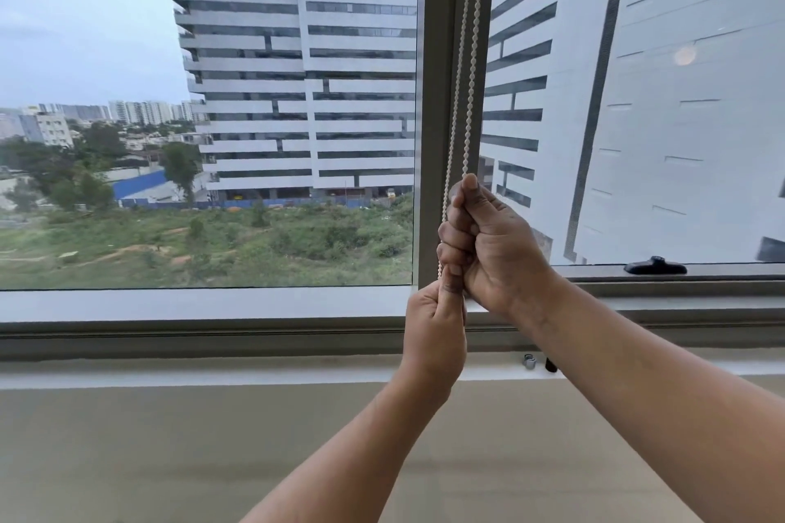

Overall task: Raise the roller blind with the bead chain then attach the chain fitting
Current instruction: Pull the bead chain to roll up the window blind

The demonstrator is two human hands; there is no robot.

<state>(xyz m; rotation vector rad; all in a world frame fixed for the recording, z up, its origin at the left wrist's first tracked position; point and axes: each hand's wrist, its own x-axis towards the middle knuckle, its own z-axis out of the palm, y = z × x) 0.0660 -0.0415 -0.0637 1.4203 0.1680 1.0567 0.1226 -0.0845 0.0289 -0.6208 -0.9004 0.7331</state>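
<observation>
Cream bead chain [465,68] runs up window frame [441,98] above both fists. Right hand [488,242] clenched on chain, left hand [433,327] clenched just below. Blind out of view; raising step likely underway. Next: hand-over-hand pull, then reach small fitting [529,361] on sill below grip.

Cream plastic bead chain [467,68], glossy window glass [255,98]

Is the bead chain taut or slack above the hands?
Taut: both strands of the bead chain run straight up from the gripping right hand.
</observation>
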